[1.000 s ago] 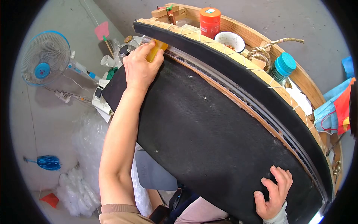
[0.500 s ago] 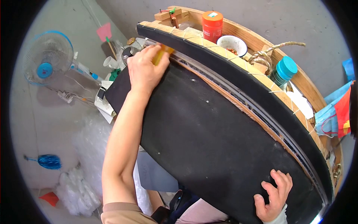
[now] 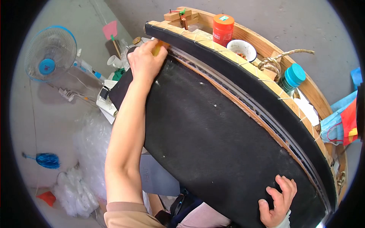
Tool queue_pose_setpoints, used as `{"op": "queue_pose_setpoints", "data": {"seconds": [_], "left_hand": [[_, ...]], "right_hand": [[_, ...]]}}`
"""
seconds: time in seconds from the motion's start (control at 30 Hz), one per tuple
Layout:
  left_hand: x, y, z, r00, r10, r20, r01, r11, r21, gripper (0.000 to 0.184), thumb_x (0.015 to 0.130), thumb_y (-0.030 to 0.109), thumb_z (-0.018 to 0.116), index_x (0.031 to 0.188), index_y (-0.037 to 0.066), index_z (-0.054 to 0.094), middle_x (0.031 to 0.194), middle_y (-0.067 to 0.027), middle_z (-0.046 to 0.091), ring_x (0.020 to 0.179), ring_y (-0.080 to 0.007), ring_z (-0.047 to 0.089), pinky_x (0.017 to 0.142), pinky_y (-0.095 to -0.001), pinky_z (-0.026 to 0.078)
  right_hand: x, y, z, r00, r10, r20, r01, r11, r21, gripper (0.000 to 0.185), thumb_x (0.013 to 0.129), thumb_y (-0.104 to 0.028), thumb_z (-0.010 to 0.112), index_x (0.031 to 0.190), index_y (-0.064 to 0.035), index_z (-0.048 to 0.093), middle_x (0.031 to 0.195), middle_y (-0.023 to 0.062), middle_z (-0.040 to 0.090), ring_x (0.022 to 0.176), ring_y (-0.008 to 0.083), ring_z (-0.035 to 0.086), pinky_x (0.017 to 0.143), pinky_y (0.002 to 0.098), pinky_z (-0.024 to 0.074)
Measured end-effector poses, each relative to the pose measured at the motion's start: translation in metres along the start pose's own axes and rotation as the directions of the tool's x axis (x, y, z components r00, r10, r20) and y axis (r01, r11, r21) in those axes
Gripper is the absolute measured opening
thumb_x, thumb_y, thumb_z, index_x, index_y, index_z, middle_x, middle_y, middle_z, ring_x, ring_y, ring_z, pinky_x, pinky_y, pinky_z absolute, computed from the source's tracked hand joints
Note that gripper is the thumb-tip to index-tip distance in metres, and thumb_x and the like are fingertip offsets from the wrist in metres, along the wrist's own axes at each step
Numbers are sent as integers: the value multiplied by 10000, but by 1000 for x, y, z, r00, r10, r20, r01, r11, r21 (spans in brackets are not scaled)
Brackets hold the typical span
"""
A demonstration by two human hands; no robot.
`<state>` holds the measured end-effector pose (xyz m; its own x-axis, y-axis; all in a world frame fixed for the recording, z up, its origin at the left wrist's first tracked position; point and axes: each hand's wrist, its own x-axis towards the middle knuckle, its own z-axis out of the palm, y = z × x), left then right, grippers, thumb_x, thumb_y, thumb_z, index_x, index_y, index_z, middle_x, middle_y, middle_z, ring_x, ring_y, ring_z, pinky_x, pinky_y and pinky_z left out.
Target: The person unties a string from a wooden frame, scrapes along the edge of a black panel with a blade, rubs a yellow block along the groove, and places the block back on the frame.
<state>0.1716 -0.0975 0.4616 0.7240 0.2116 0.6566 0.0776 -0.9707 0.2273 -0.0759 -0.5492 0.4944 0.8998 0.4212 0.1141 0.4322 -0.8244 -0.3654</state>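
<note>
My left hand [image 3: 146,60] is closed on a yellow block [image 3: 160,48], at the upper left end of a long curved groove. A thin brown strip [image 3: 232,96] edges the groove beside a broad black panel [image 3: 213,140]. Along the groove's other side runs a curved black padded rim [image 3: 243,74], with pale thread over its wooden edge. Low on the right, my right hand [image 3: 279,201] rests on the black panel, its fingers bent and apart, with nothing seen in it. My left fingers partly hide the block.
Behind the rim, a wooden frame [image 3: 319,95] holds a red jar [image 3: 223,30], a white bowl [image 3: 243,49], rope [image 3: 272,64] and a teal-lidded jar [image 3: 292,77]. A fan [image 3: 49,55] and clear plastic [image 3: 91,152] are at the left.
The view has shifted slightly. My left hand, still holding the yellow block, has moved a little toward the groove's upper left end. My right hand stays at the same part of the panel.
</note>
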Motion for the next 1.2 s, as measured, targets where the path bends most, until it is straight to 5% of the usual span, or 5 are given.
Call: {"op": "queue_pose_setpoints", "data": {"seconds": [0.67, 0.93, 1.07, 1.13, 1.2], "left_hand": [[-152, 251, -70, 903, 429, -29, -419, 862, -283, 315, 790, 294, 724, 1026, 89, 686, 1003, -86, 672, 794, -241, 619, 762, -401, 401], [-257, 358, -150, 910, 366, 192, -49, 557, -829, 403, 781, 241, 774, 1129, 65, 676, 1138, -122, 687, 913, -299, 654, 832, -399, 470], [-314, 388, -179, 842, 333, 425, 385, 180, -905, 375, 841, 32, 716, 1193, -30, 600, 1231, -156, 623, 1134, -209, 593, 972, -329, 475], [-329, 405, -192, 865, 351, 358, 360, 61, -931, 367, 854, 52, 683, 1197, -36, 588, 1308, -216, 570, 1164, -273, 585, 995, -361, 458], [-320, 420, -203, 859, 456, 231, 202, 112, -973, 379, 847, 93, 684, 1193, -34, 594, 1339, -245, 539, 1181, -315, 576, 1005, -379, 448]], "right_hand": [[-7, 7, 9, 901, -50, -432, 170, 955, 244, 76, 808, -84, 701, 875, -59, 675, 984, 109, 696, 967, 286, 652, 930, 425, 446], [-86, 25, -2, 542, 680, -494, 253, 428, 867, 288, 975, -127, 589, 1230, 1, 550, 1191, 116, 614, 1048, 160, 599, 924, 288, 486], [-140, 39, -5, 811, 478, -337, 262, 217, 940, 578, 971, -220, 607, 1450, -35, 342, 1369, 98, 446, 1272, 159, 436, 1059, 298, 385], [-153, 36, -15, 868, 456, -195, 293, -156, 943, 597, 968, -223, 609, 1467, -44, 334, 1345, 85, 466, 1249, 163, 462, 1055, 297, 390], [-172, 40, -30, 840, 494, -223, 314, -108, 943, 585, 969, -222, 607, 1462, -49, 343, 1348, 82, 468, 1243, 158, 466, 1056, 296, 390]]}}
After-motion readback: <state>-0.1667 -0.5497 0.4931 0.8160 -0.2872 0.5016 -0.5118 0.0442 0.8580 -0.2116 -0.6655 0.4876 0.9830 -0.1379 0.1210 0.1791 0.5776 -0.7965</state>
